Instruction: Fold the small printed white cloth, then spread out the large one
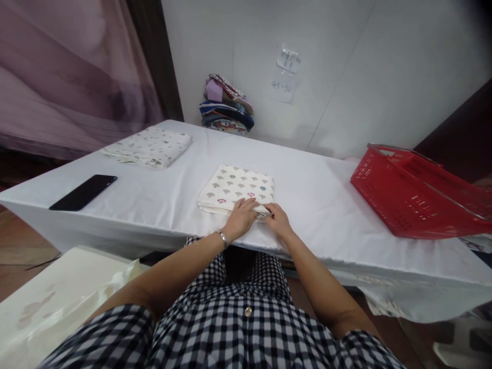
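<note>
A folded white cloth printed with small grey, red and blue shapes lies on the white table in front of me. My left hand rests flat on its near edge, a bracelet on the wrist. My right hand is right beside it, fingers pinching the same near edge of the cloth. Both hands touch each other at the cloth's near right corner.
A second folded printed cloth lies at the far left, a black phone near the left edge. A stack of coloured fabrics leans at the wall. A red plastic basket stands at the right. A cream surface sits low left.
</note>
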Demonstrator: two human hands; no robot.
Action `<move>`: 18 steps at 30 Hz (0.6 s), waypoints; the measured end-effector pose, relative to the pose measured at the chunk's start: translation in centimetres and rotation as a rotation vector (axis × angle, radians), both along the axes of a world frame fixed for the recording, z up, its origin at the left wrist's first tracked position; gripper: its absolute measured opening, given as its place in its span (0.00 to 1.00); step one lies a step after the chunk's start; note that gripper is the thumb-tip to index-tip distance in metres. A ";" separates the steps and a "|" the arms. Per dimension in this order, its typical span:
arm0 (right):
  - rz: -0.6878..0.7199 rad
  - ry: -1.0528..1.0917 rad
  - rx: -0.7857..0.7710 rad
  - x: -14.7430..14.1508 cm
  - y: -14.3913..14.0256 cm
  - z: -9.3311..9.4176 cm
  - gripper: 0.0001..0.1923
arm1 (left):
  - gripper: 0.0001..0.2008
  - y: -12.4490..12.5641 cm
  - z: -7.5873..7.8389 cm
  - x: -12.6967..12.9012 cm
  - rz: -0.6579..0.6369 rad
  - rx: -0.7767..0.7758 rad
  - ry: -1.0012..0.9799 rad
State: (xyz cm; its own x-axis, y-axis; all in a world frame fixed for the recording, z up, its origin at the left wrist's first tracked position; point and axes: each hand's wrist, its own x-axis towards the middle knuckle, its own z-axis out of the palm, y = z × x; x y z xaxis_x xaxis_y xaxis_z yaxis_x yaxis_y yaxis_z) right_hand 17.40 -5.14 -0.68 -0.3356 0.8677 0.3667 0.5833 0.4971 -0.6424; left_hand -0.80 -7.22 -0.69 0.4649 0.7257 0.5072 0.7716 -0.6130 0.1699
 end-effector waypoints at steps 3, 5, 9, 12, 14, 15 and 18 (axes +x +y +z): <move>-0.036 -0.018 0.023 -0.3 -0.2 -0.2 0.19 | 0.11 0.0 -0.2 -0.3 -0.027 0.010 0.003; -0.065 -0.036 0.051 -0.6 -0.3 -0.4 0.17 | 0.11 -0.1 -0.2 -0.9 -0.065 0.015 -0.006; -0.101 -0.072 0.084 -0.9 -0.4 -0.8 0.17 | 0.09 0.0 -0.2 -3.3 -0.068 0.029 -0.065; -0.094 -0.078 0.087 -0.7 -0.3 -0.9 0.16 | 0.08 0.4 -0.4 -5.8 0.020 0.035 -0.079; -0.071 -0.107 0.098 -0.4 -0.3 -0.9 0.16 | 0.10 0.7 -0.5 -7.2 0.056 0.038 -0.060; -0.057 -0.128 0.108 -0.3 -0.3 -0.9 0.17 | 0.12 0.7 -0.5 -7.7 0.063 0.041 -0.050; -0.042 -0.209 0.148 -0.3 -0.5 -0.6 0.18 | 0.13 0.8 -0.2 -8.2 0.054 0.046 -0.032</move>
State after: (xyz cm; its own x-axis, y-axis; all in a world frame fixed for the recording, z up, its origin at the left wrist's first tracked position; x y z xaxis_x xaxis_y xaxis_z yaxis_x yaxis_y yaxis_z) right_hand 17.12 -5.63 -1.26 -0.3824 0.8245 0.4171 0.7179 0.5493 -0.4277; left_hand -9.02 -6.44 -0.87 0.4087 0.7248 0.5547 0.7986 -0.5782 0.1671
